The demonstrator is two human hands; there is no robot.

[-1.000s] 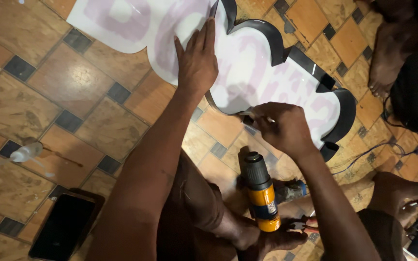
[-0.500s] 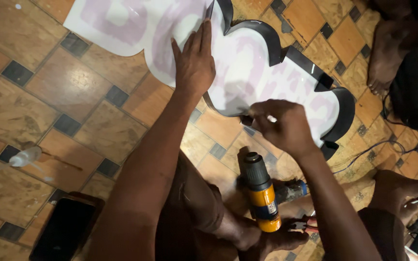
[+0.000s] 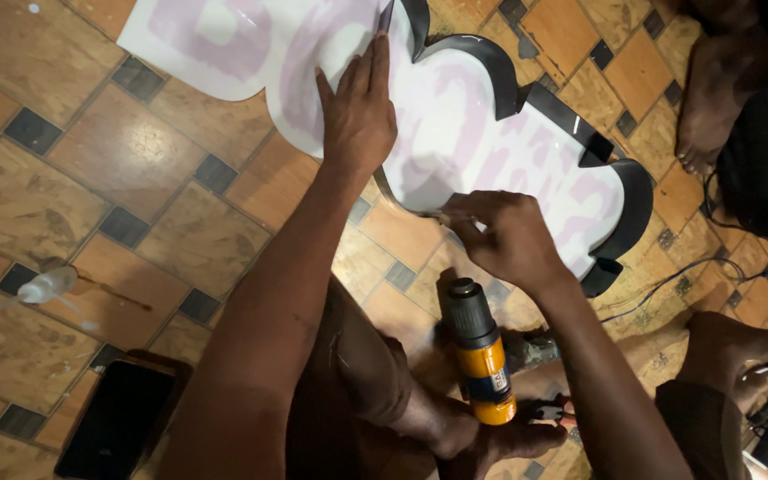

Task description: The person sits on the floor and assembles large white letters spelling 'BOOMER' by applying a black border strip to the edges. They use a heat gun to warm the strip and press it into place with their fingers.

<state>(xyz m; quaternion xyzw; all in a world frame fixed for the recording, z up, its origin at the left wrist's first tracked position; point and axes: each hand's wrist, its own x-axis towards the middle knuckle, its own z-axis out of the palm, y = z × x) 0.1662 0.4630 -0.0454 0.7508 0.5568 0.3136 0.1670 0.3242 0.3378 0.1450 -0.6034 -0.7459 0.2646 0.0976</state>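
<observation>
Nearest the camera, beside the person's bent leg, a yellow-and-black heat gun [image 3: 482, 360] stands untouched on the tiled floor [image 3: 126, 160], with a dark phone [image 3: 113, 431] at the near left. Farther out, the right hand [image 3: 508, 240] has its grip pinched together on the near edge of the white sign panel [image 3: 464, 124]. Beyond that, the left hand [image 3: 357, 111] lies flat on the panel's face, fingers spread, holding nothing. The panel looks light and fairly stiff (its black rim [image 3: 620, 227] probably bendable), best held at the edges.

Bare arms and bare hands [image 3: 357, 111] (no sleeves, rings or watch), brown shorts, bare feet.
</observation>
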